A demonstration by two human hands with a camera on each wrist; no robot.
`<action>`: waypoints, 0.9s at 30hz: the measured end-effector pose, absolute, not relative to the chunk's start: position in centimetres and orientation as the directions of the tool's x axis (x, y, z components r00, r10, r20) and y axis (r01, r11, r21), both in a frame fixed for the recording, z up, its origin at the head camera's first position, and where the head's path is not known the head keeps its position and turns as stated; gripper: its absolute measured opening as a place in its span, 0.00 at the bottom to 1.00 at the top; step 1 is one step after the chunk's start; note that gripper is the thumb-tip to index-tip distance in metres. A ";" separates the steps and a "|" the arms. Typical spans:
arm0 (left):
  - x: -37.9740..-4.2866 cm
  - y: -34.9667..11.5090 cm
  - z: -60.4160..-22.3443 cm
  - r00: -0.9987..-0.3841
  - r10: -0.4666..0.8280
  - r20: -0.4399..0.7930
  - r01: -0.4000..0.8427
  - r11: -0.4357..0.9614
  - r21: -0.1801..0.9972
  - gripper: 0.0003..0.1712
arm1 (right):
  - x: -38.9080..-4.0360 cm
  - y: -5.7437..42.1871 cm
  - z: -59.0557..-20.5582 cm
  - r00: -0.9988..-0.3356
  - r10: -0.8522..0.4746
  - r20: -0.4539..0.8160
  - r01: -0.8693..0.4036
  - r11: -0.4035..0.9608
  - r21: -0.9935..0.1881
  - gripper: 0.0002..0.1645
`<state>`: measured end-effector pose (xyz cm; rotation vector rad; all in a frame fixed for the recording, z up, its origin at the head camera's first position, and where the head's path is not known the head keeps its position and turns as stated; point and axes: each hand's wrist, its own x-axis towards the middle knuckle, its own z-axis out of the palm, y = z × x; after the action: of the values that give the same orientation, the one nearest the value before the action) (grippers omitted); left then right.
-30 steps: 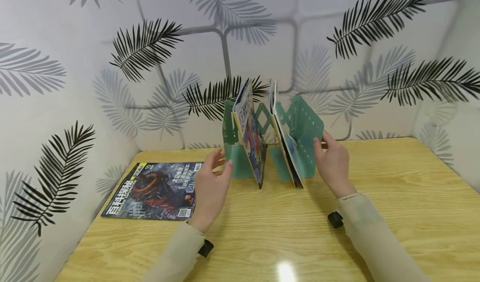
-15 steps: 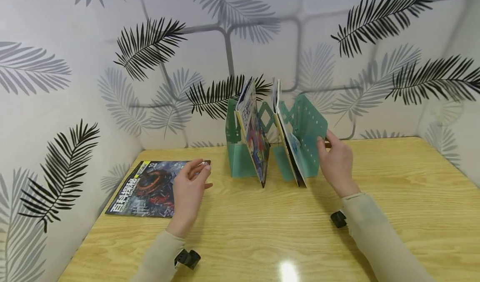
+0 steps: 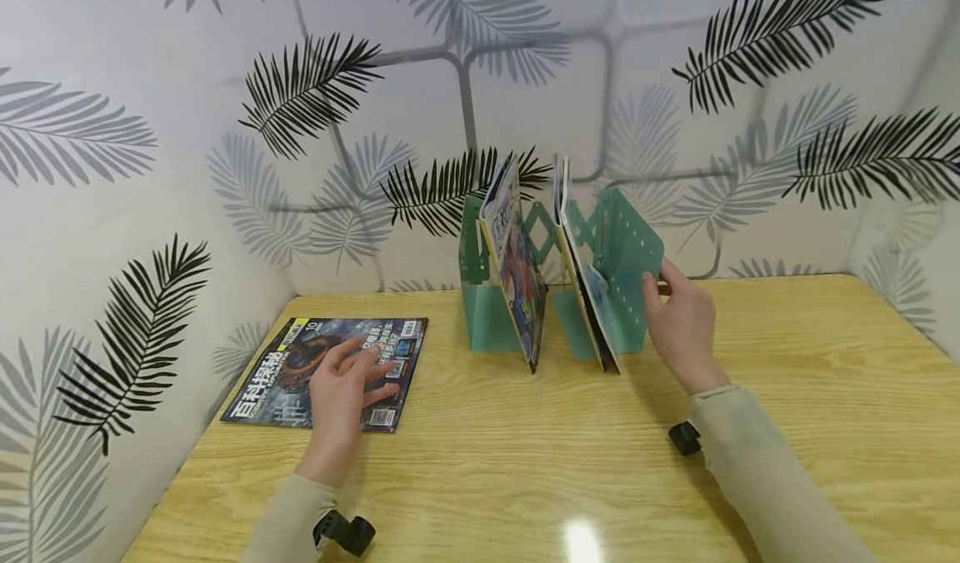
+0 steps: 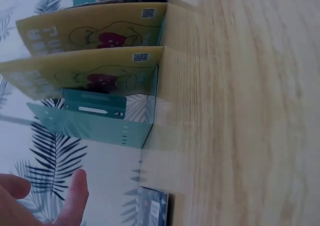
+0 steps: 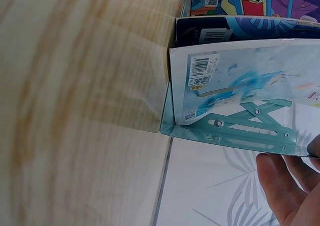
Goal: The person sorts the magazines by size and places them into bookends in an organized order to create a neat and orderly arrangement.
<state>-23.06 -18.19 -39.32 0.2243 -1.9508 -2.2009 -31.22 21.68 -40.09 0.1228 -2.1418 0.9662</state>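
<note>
My right hand [image 3: 681,323] pinches the right end plate of a green metal expandable bookend [image 3: 628,255] between thumb and fingers. Upright but leaning, a magazine with a colourful cover [image 3: 517,271] stands in its left part. Further right in it lean thin magazines [image 3: 581,276], with a pale blue cover [image 5: 250,80] facing the right end plate. My left hand [image 3: 339,396] hovers over a dark magazine [image 3: 262,392] lying flat at the table's left, fingers loosely spread and holding nothing. Whether its fingertips touch the cover, I cannot tell.
The wooden table [image 3: 480,463] runs back to a wall [image 3: 360,238] with a leaf pattern, close behind the bookend. Yellow magazine covers [image 4: 100,28] face left in the left wrist view. Another wall rises beyond the flat magazine.
My left hand has moved left, from beside the bookend's left end to above the flat magazine. The right hand keeps its grip on the end plate.
</note>
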 end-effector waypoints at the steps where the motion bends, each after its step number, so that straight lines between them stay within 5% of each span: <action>1: -23.0 -18.5 -39.4 -0.971 -0.240 -0.005 0.031 -0.147 0.989 0.29 | -31.2 21.7 -40.1 -0.700 0.211 0.682 -0.372 0.708 -0.601 0.13; 9: -22.2 -21.0 -40.2 -0.964 -0.237 -0.120 -0.052 -0.275 0.960 0.31 | -31.4 21.7 -40.2 -0.693 0.212 0.689 -0.372 0.714 -0.594 0.12; 27: -20.2 -25.3 -41.4 -0.920 -0.320 -0.225 -0.136 -0.278 0.951 0.30 | -31.4 21.9 -40.3 -0.714 0.211 0.667 -0.355 0.712 -0.605 0.13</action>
<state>-20.20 -25.32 -41.45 0.5778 -1.8103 -2.3511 -31.41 21.90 -40.34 0.1092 -2.1642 0.9644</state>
